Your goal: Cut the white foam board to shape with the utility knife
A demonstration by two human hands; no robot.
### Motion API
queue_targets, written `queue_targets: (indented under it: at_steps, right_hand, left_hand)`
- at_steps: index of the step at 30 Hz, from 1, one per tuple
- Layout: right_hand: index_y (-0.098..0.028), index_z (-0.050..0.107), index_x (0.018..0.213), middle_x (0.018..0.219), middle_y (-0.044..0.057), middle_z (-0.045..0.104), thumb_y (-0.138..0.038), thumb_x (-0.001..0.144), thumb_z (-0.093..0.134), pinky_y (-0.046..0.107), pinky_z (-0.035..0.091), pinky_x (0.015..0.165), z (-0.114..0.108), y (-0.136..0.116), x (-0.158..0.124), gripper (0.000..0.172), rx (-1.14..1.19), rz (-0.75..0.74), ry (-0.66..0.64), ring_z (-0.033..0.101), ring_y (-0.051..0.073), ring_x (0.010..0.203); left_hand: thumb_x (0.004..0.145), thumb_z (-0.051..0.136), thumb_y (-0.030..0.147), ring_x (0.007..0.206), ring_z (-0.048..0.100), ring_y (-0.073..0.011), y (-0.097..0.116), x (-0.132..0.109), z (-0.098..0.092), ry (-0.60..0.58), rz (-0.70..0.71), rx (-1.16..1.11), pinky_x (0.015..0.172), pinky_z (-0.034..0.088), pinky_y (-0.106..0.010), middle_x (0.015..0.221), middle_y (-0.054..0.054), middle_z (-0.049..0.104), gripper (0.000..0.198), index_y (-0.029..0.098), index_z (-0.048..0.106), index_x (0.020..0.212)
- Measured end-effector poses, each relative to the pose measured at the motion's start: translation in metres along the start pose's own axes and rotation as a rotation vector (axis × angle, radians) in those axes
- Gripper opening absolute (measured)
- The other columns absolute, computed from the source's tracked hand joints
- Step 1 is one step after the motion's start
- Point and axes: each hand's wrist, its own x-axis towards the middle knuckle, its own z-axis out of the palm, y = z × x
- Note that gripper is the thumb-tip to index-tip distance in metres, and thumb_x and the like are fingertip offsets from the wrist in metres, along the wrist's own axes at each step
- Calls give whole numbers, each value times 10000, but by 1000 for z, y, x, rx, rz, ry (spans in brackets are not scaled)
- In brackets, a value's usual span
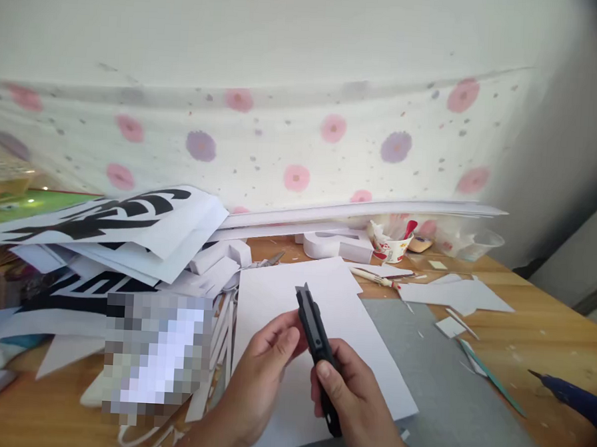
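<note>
A black utility knife is held upright over a large white sheet on the table. My right hand is wrapped round the knife's lower body, thumb pressed on its side. My left hand pinches the knife near its middle from the left with thumb and fingers. The knife's tip points away from me, and I cannot tell whether a blade is out. Under the white sheet lies a grey mat.
A pile of white sheets with black printed shapes covers the left of the wooden table. A paper cup, white foam letters, paper scraps and a pen lie behind. A blue tool rests at the right edge.
</note>
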Motion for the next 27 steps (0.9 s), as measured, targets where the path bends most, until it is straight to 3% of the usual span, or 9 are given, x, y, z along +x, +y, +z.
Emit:
queue_targets:
  at_steps: [6,8,10,11,14,17,20,23,27]
  right_hand:
    - [-155,516,957,630,-18,546,-535,849,536,208,360,485,6,3,-1,396,70,-7,-41,488,80,490]
    - [-151,523,978,629,-12,561,-538,844,542,210,366,482,10,6,-2,410,105,-5,-69,497,85,484]
    - [-152,533,990,657,8,593,-552,832,548,225,392,494,11,6,-4,430,112,11,-111,531,103,503]
    - [-153,546,980,692,24,612,-553,824,559,240,416,518,10,4,-4,429,91,12,-140,557,118,540]
    - [-148,614,838,759,52,641,-498,802,616,288,457,653,1,-13,-2,352,-104,-60,-157,594,158,691]
    - [-156,634,710,684,34,629,-445,805,628,285,447,670,-11,-42,9,305,-270,-151,42,572,148,674]
    - [-172,655,778,717,20,628,-429,744,686,278,459,622,-15,-69,24,261,-232,-195,168,562,133,631]
    - [-180,672,875,768,13,619,-389,723,700,280,470,623,-11,-81,35,260,-163,-181,135,553,116,625]
    - [-223,650,1031,829,-8,573,-308,746,679,269,466,629,-3,-71,43,299,-40,-176,30,536,103,665]
  left_hand:
    - [849,598,355,979,611,-226,2,1,-4,-61,14,30,888,449,-331,1042,-103,695,285,175,676,1055]
    - [846,589,387,769,651,-193,3,-1,-3,-78,-14,-17,667,513,-288,1021,-111,698,334,184,654,1104]
    - [822,605,428,516,599,-141,5,-2,-2,-100,-50,-71,412,441,-243,998,-111,698,401,203,626,1154]
    - [801,627,438,468,574,-128,6,-3,-2,-102,-52,-97,357,393,-225,971,-109,701,424,204,626,1154]
    - [766,679,422,644,639,-165,10,-6,-2,-78,-3,-158,480,454,-205,841,-100,706,378,162,678,1041]
    - [801,652,398,746,650,-167,15,-7,-2,-40,-4,-192,662,490,-226,774,-80,698,302,151,694,969]
    - [825,625,387,696,640,-143,19,-7,-1,-12,-23,-171,663,479,-222,789,-70,693,291,145,687,975]
    - [831,612,399,660,636,-141,19,-7,0,-11,-39,-165,648,476,-230,785,-64,684,306,142,682,980]
    - [834,608,393,636,630,-140,15,-5,-1,-5,-47,-186,666,487,-258,774,-63,678,293,136,683,952]
